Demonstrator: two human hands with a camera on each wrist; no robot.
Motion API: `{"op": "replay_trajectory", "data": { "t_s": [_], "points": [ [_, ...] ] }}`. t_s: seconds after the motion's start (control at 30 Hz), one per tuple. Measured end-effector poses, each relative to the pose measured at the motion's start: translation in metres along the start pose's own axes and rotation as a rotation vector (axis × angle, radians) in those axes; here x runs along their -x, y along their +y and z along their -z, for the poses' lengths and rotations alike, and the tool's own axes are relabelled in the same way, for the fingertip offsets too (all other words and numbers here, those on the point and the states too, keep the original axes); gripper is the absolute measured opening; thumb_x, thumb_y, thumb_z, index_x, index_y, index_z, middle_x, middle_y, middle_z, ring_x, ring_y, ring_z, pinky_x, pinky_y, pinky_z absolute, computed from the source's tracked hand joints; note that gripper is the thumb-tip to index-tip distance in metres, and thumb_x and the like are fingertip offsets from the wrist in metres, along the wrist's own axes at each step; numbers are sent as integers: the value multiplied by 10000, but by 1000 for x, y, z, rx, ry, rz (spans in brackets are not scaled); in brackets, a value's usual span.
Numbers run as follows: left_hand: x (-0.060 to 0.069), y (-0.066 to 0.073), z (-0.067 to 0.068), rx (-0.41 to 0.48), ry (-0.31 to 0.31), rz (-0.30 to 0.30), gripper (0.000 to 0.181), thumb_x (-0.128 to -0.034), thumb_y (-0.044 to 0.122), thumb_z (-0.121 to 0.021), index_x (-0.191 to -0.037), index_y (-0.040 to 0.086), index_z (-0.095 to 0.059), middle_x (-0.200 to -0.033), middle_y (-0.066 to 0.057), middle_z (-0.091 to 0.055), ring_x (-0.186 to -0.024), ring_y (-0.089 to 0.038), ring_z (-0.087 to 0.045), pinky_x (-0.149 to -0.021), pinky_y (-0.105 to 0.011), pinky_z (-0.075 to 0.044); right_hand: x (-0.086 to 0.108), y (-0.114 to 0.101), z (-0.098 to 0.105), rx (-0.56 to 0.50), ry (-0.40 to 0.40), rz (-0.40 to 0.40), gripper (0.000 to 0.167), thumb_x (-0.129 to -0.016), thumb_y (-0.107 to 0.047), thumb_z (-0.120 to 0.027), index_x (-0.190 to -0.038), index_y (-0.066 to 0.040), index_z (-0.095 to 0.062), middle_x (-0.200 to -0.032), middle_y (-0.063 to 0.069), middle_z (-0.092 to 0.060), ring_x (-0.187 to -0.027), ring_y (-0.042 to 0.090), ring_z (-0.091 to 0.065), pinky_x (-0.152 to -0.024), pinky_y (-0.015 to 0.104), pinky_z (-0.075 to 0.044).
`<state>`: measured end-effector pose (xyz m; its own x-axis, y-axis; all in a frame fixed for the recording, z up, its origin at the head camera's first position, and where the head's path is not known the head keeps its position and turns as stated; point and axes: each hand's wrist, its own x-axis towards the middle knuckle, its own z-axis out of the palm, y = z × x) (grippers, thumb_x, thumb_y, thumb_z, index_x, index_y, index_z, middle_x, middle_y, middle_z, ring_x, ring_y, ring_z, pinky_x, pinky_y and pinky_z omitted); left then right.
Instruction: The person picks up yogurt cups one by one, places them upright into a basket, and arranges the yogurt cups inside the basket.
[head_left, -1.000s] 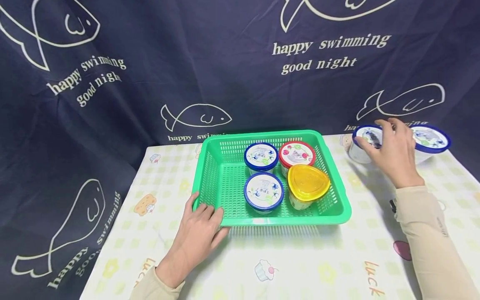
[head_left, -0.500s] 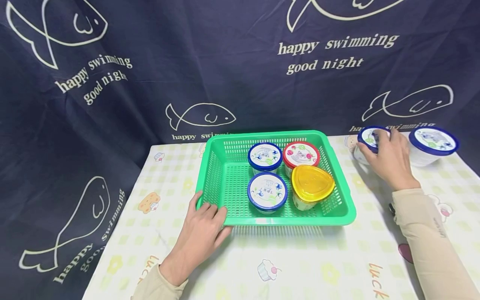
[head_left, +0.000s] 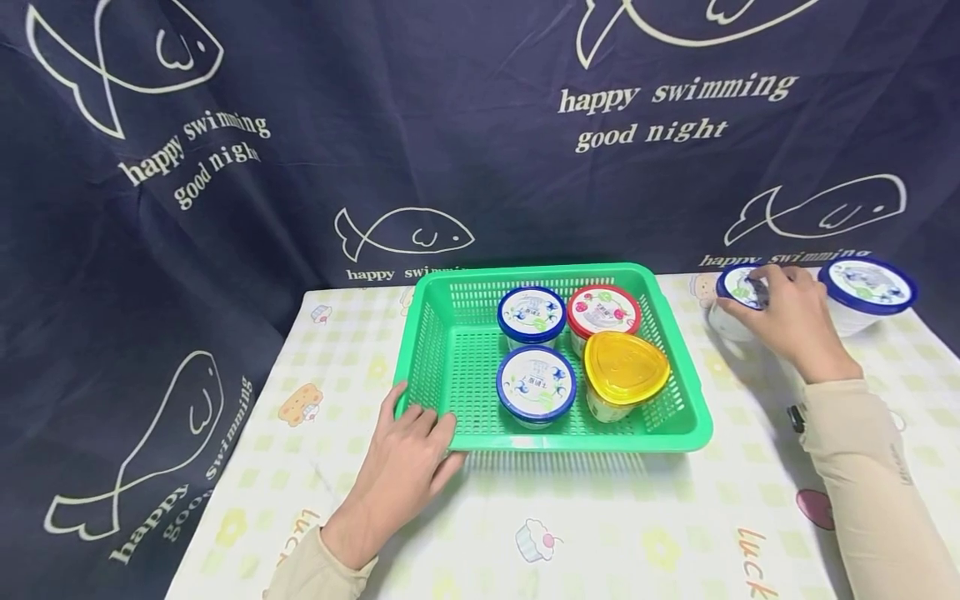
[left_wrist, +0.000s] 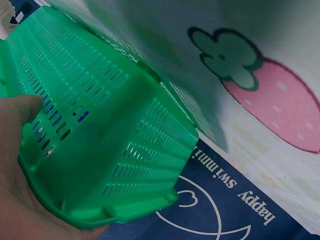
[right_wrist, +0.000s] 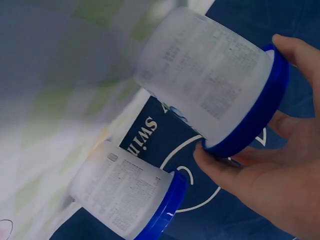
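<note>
Right hand (head_left: 801,321): fingers gripping blue-lidded tub (head_left: 738,287), right of frame, upright, lid up. Left hand (head_left: 405,458): fingers curled round green basket (head_left: 592,442), centre, long axis left-right.

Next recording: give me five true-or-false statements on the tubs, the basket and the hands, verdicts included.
1. The left hand holds the green basket. True.
2. The green basket contains five tubs. False: it contains four.
3. The right hand grips a blue-lidded tub outside the green basket. True.
4. The red-lidded tub is inside the green basket. True.
5. The yellow-lidded tub is outside the green basket. False: the yellow-lidded tub is inside it.
</note>
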<state>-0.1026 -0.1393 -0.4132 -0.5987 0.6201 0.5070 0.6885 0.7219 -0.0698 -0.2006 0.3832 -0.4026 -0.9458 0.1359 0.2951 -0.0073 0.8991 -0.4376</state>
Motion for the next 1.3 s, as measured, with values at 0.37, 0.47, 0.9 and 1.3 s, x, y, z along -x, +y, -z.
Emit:
{"op": "replay_trajectory", "data": {
  "t_s": [0.37, 0.47, 0.9, 1.3],
  "points": [
    [-1, -1, 0, 2, 7, -4, 138, -870, 251, -561, -831, 119, -552, -650, 12, -484, -673, -235, -534, -1089, -633, -301, -2, -9, 6, -37, 23, 36, 642, -853, -372, -743, -1236, 97, -528, -1280, 424, -430, -1240, 631, -301, -1036, 706, -194],
    [-1, 0, 1, 0, 6, -2, 137, -871, 249, -571, -828, 122, -543, -647, 15, -475, -672, -235, -533, -1095, -628, -293, -3, -18, 11, -57, 51, 59, 635, -838, -367, -760, -1234, 83, -550, -1296, 410, -428, -1235, 625, -308, -1032, 700, -198],
    [0, 0, 2, 4, -24, 13, 153, -906, 278, -546, -859, 135, -572, -669, 12, -515, -695, -240, -560, -1114, -623, -275, 8, -65, 34, -81, 108, 126, 598, -802, -344, -792, -1237, 12, -587, -1340, 358, -405, -1208, 588, -309, -1003, 677, -211],
    [-1, -1, -1, -3, -3, 12, 151, -893, 282, -552, -852, 140, -581, -657, 20, -526, -673, -225, -558, -1110, -626, -279, 22, -94, 44, -92, 145, 180, 591, -740, -309, -843, -1191, -5, -613, -1336, 345, -411, -1196, 573, -305, -979, 683, -214]
  ]
}}
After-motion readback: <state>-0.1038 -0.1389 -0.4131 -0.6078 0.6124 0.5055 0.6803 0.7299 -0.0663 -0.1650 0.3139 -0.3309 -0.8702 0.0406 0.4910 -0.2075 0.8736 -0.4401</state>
